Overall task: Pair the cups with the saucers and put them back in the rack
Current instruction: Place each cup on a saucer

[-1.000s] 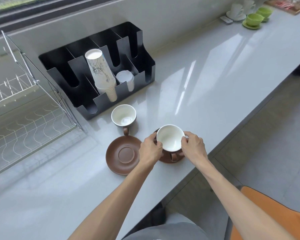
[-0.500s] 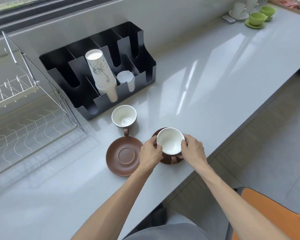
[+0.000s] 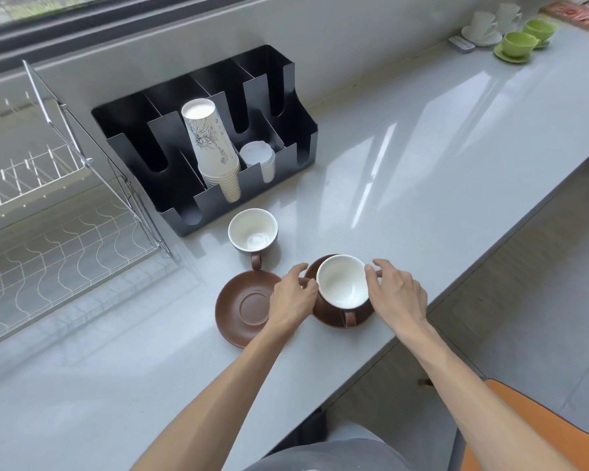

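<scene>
A brown cup with a white inside (image 3: 342, 282) stands on a brown saucer (image 3: 330, 317) near the counter's front edge, its handle facing me. My left hand (image 3: 291, 297) pinches the saucer's left rim. My right hand (image 3: 397, 295) grips the right side, with fingertips at the cup's rim. A second brown cup (image 3: 252, 229) stands alone on the counter behind. An empty brown saucer (image 3: 245, 307) lies to the left, partly under my left hand. The wire dish rack (image 3: 65, 239) stands at the far left.
A black organiser (image 3: 286, 96) holding stacked paper cups (image 3: 211, 144) and lids sits behind the cups. Green cups on saucers (image 3: 519, 44) and white cups (image 3: 483, 25) stand at the far right. An orange chair (image 3: 541, 436) is below the counter edge.
Both hands stay at the sides of the cup and saucer. The pair has shifted slightly toward me, away from the lone cup.
</scene>
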Tool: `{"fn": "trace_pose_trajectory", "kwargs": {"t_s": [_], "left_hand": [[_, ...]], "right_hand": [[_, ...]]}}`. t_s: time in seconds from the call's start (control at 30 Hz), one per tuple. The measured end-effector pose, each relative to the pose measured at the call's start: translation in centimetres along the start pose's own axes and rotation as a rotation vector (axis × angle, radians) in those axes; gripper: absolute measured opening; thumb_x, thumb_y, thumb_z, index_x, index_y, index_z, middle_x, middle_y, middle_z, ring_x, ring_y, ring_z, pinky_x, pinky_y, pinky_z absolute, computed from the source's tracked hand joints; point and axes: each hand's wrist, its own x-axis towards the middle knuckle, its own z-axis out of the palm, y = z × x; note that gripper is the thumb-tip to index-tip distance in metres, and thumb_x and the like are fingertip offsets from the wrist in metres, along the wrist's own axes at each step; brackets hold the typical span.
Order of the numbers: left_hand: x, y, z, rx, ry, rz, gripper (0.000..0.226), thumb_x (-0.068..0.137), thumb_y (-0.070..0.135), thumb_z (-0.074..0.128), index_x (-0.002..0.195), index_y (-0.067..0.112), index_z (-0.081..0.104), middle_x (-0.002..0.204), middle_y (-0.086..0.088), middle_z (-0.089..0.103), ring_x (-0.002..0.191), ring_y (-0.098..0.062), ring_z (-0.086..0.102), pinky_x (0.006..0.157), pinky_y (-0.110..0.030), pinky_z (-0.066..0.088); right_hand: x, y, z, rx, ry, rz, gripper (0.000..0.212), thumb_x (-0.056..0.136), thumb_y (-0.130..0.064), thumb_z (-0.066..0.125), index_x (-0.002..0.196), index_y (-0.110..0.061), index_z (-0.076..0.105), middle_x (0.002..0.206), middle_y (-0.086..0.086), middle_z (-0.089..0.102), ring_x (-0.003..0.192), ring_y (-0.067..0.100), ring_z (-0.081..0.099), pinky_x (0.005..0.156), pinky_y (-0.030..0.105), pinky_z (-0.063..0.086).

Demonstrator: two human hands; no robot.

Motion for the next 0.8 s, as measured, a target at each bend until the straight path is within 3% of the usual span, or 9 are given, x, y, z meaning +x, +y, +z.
{"fn": "trace_pose_trajectory", "kwargs": {"t_s": [0.1, 0.2, 0.47, 0.63, 0.8], "left_hand": [[0.5, 0.0, -2.1, 0.006, 0.049, 0.014, 0.059, 0.079, 0.030, 0.046, 0.138, 0.026, 0.056, 0.100, 0.008, 0.073, 0.092, -0.026, 0.074, 0.094, -0.050, 0.056], [1.3, -0.1, -4.7, 0.022, 0.120, 0.005, 0.056, 0.081, 0.031, 0.046, 0.136, 0.027, 0.058, 0.097, 0.005, 0.074, 0.099, -0.028, 0.072, 0.097, -0.049, 0.054], [3.0, -1.3, -10.9, -0.084, 0.286, -0.048, 0.045, 0.087, 0.027, 0.048, 0.129, 0.026, 0.063, 0.089, 0.016, 0.069, 0.088, -0.028, 0.075, 0.089, -0.049, 0.060], [5.0, -2.0, -12.8, -0.142, 0.334, -0.078, 0.044, 0.093, 0.032, 0.050, 0.135, 0.020, 0.059, 0.111, 0.000, 0.070, 0.084, -0.027, 0.075, 0.091, -0.048, 0.060], [7.1, -2.0, -13.2, -0.178, 0.320, -0.104, 0.048, 0.097, 0.032, 0.049, 0.143, 0.017, 0.053, 0.118, -0.003, 0.068, 0.088, -0.031, 0.074, 0.094, -0.048, 0.058]], "right_hand": [[0.8, -1.8, -1.1, 0.046, 0.067, -0.064, 0.042, 0.103, -0.040, 0.041, 0.134, -0.018, 0.059, 0.123, 0.003, 0.072, 0.110, 0.037, 0.065, 0.087, 0.043, 0.048], [1.9, -4.2, -1.6, 0.127, 0.065, -0.127, 0.040, 0.103, -0.039, 0.042, 0.133, -0.020, 0.060, 0.126, 0.000, 0.071, 0.113, 0.032, 0.066, 0.092, 0.043, 0.048], [4.5, -11.1, 1.4, 0.235, -0.119, -0.214, 0.041, 0.102, -0.037, 0.046, 0.135, -0.018, 0.060, 0.128, 0.000, 0.070, 0.116, 0.030, 0.065, 0.100, 0.040, 0.044], [5.8, -14.3, 3.7, 0.236, -0.245, -0.204, 0.044, 0.102, -0.036, 0.046, 0.138, -0.013, 0.057, 0.128, 0.005, 0.069, 0.119, 0.031, 0.062, 0.103, 0.040, 0.040], [7.2, -15.7, 5.9, 0.324, -0.341, -0.129, 0.049, 0.096, -0.038, 0.045, 0.136, -0.011, 0.057, 0.120, 0.010, 0.072, 0.102, 0.037, 0.070, 0.095, 0.052, 0.054]]}}
